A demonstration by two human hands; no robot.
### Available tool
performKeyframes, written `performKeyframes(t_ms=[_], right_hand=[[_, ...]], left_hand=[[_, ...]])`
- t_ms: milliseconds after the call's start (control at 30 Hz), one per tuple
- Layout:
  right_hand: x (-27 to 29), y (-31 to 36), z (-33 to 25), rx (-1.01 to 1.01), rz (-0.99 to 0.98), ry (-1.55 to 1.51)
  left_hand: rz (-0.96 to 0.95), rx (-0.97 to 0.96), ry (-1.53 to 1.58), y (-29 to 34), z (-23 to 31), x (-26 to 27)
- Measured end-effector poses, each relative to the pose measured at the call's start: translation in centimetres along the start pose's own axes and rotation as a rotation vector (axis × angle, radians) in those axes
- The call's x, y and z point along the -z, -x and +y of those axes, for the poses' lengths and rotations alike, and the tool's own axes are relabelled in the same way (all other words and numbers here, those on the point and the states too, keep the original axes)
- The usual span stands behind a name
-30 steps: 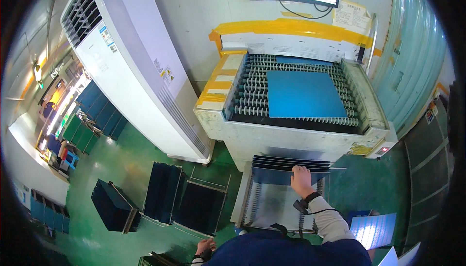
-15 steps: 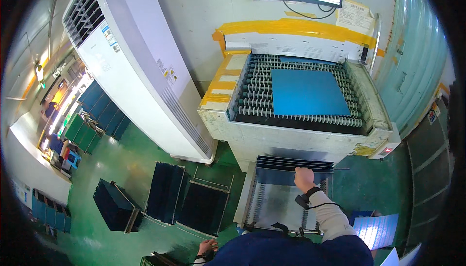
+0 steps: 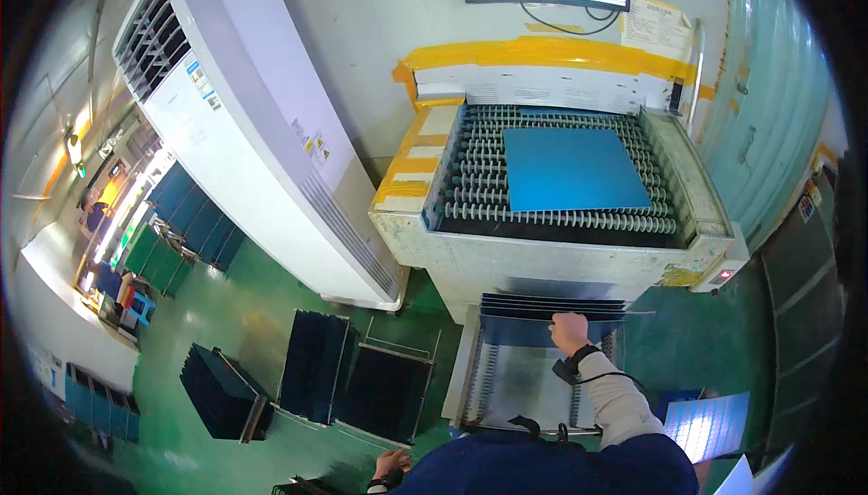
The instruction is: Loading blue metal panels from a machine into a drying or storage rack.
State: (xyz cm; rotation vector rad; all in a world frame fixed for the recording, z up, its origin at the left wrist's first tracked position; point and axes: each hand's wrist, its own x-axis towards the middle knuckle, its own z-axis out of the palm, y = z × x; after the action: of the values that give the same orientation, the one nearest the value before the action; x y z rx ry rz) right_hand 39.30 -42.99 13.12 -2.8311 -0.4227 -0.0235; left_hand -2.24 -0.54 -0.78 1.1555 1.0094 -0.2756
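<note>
The right hand [image 3: 570, 330] is now closing its grip on the top edge of the blue sheets [image 3: 551, 307] racked at 6 o'clock below the roller machine [image 3: 551, 251], having slid slightly right; the left hand [image 3: 391, 464] is hanging low at 7 o'clock, its grip unclear.

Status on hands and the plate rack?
Right hand gripping top edge of blue plate in wire rack. Left hand low, empty. Nothing blocking.

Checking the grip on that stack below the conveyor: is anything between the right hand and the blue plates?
Nothing visible. The right hand already rests on the top edge of the blue plates stacked in the rack; the left hand hangs low, apart.
</note>
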Motion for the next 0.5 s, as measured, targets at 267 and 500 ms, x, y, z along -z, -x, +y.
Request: performKeyframes(t_ms=[267, 500], right_hand=[[0.5, 0.3, -0.4, -0.011, -0.009, -0.006], [0.9, 0.2, 0.1, 0.031, 0.001, -0.04]], left_hand=[[0.139, 0.081, -0.052, 3.7, 3.4, -3.1], [0.088, 0.092, 0.119, 2.6, 1.5, -1.6]])
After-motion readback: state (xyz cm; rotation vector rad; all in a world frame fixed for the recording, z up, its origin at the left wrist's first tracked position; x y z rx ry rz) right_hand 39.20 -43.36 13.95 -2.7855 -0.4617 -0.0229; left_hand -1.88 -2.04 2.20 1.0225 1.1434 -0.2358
